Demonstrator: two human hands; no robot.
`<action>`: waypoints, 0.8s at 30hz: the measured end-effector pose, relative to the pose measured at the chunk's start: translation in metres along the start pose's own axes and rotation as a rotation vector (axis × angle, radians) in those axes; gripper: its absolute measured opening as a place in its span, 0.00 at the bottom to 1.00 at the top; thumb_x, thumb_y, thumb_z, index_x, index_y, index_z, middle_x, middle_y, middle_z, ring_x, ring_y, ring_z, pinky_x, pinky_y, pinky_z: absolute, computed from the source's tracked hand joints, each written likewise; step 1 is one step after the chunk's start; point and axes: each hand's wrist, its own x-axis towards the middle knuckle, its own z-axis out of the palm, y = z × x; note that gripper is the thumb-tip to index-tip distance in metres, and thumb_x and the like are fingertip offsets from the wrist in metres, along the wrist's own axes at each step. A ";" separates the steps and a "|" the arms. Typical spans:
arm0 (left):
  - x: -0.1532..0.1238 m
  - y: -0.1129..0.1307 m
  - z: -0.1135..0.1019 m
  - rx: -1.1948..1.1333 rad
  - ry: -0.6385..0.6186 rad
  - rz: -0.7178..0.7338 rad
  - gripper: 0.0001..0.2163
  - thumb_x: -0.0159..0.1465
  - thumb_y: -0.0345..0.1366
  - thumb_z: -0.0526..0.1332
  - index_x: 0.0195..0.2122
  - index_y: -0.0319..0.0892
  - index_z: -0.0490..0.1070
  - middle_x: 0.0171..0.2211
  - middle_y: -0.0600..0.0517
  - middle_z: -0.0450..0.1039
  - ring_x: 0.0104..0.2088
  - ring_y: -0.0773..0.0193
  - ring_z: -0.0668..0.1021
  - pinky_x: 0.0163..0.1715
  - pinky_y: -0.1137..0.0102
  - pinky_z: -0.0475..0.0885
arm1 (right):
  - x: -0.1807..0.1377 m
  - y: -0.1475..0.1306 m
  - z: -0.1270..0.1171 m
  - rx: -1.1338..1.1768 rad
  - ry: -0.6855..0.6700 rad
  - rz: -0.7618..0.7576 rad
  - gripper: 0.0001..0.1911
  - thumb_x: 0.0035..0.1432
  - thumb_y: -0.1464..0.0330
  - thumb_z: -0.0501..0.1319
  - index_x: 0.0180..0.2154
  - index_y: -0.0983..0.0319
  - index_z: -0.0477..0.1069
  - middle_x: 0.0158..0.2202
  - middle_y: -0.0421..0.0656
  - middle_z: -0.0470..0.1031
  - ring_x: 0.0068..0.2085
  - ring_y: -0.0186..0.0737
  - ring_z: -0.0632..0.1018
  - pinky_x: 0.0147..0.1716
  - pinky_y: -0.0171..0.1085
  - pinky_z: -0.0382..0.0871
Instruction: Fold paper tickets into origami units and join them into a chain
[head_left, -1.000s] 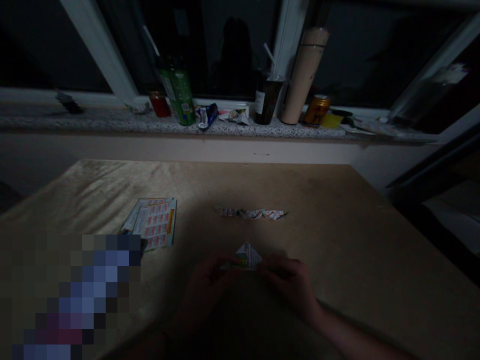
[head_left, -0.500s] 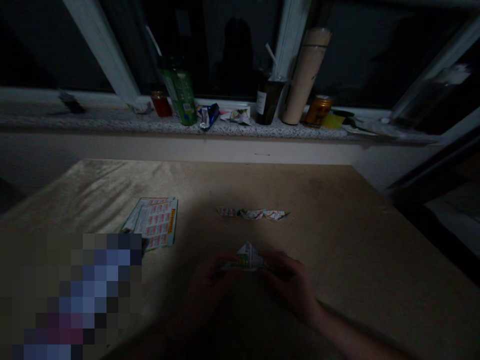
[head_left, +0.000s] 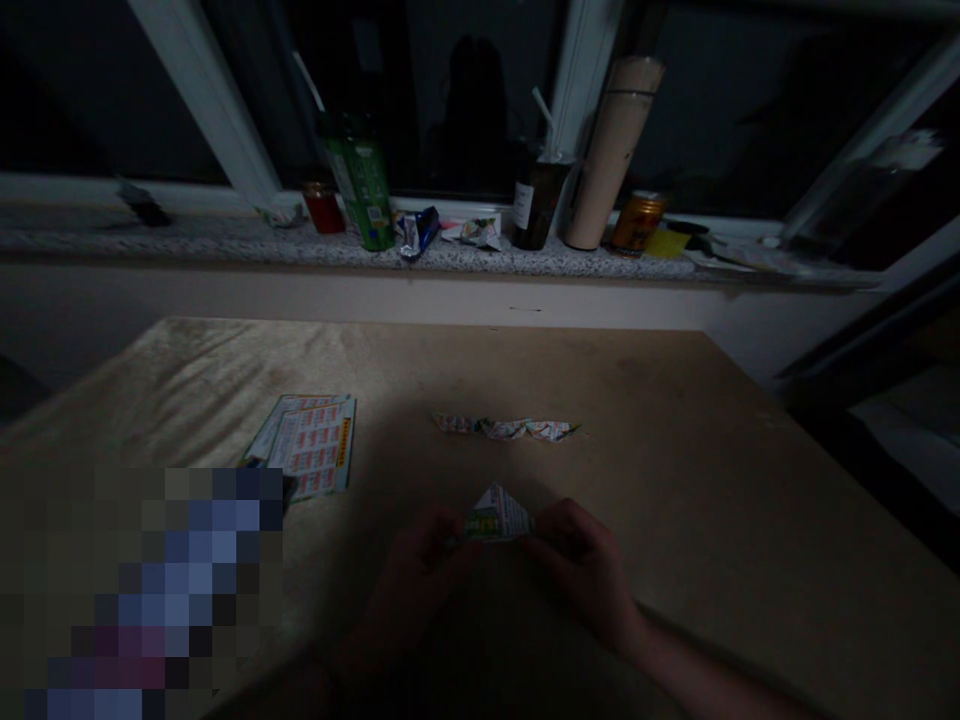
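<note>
The left hand [head_left: 420, 570] and right hand [head_left: 581, 560] pinch 1 small folded triangle of printed paper [head_left: 496, 514] between their fingertips (dim light), 3 similar folded paper pieces [head_left: 506, 428] beyond.

Very dim, light patch upper left, shadowed foreground, pixelated block, bowed edges

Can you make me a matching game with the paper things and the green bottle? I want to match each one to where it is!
Things:
1. folded paper triangle
2. row of small folded pieces
3. green bottle
4. printed sheets

Places:
A. standing on the windowsill
B. pinched between the left hand and the right hand
C. flat on the table, off to the left
D. on the table, just beyond the hands

Pairs: 1-B, 2-D, 3-A, 4-C
</note>
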 end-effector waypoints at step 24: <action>-0.001 0.007 0.003 -0.197 0.000 -0.201 0.21 0.57 0.40 0.61 0.51 0.45 0.62 0.24 0.59 0.76 0.26 0.64 0.77 0.24 0.75 0.69 | -0.001 -0.003 0.003 0.002 0.033 0.002 0.12 0.47 0.62 0.66 0.24 0.61 0.65 0.21 0.39 0.70 0.23 0.34 0.72 0.21 0.30 0.66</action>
